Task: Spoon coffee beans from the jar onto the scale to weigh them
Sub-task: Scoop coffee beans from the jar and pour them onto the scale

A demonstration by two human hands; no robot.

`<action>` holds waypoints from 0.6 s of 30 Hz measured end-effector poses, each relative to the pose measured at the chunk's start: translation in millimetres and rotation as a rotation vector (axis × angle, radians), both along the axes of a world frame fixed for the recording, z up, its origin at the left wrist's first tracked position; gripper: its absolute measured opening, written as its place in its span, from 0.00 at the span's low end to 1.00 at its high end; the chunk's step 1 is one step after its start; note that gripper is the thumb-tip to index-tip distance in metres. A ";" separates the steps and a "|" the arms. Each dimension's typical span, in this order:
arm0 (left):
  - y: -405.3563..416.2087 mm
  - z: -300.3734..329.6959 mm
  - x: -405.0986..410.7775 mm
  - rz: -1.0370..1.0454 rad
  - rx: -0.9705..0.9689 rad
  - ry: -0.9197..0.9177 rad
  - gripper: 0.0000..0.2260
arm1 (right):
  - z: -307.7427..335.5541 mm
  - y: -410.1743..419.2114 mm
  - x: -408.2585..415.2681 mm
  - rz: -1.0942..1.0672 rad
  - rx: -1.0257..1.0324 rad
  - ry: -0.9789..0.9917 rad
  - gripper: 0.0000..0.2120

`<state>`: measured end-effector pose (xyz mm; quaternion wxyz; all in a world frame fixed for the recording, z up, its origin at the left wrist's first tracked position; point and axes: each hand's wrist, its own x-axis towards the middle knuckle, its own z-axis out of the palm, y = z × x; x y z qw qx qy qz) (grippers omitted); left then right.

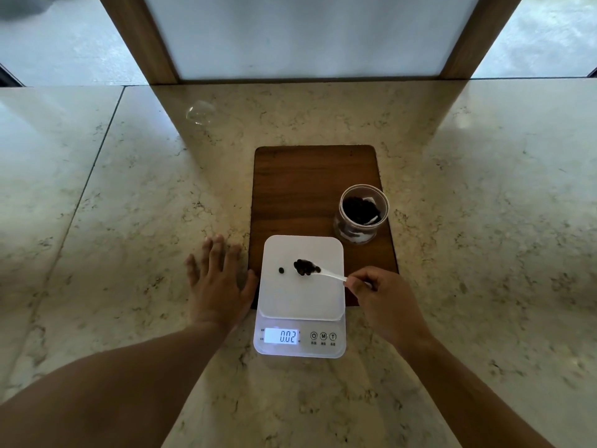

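Head view: a white spoon (331, 275), pinched by the right hand (384, 295), is held low over the scale (302, 292) so its coffee beans (305, 267) drop short, the jar (361, 215) kept open far-right, while the left hand (219, 282) lies flat, fingers spread, apparently for steadiness.

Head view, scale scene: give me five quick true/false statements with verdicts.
1. The right hand holds a white spoon over the scale. True.
2. The display reads 0.02. True.
3. The jar has its lid on. False: it is open, beans visible inside.
4. The left hand grips the jar. False: it lies flat on the counter beside the scale.
5. One loose bean lies on the platform, left of the spoon. True.
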<state>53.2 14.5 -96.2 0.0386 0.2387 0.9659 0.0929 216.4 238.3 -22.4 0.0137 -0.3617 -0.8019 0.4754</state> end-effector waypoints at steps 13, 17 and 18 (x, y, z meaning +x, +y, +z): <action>-2.1 -8.2 -2.4 0.004 0.018 0.023 0.27 | 6.3 -0.6 3.5 0.026 0.187 0.140 0.09; -2.0 -8.4 -2.2 0.003 0.011 0.038 0.28 | 10.1 1.8 4.5 0.029 0.255 0.213 0.09; -2.0 -8.4 -1.9 0.002 0.012 0.037 0.28 | 11.0 2.6 4.3 0.027 0.263 0.220 0.08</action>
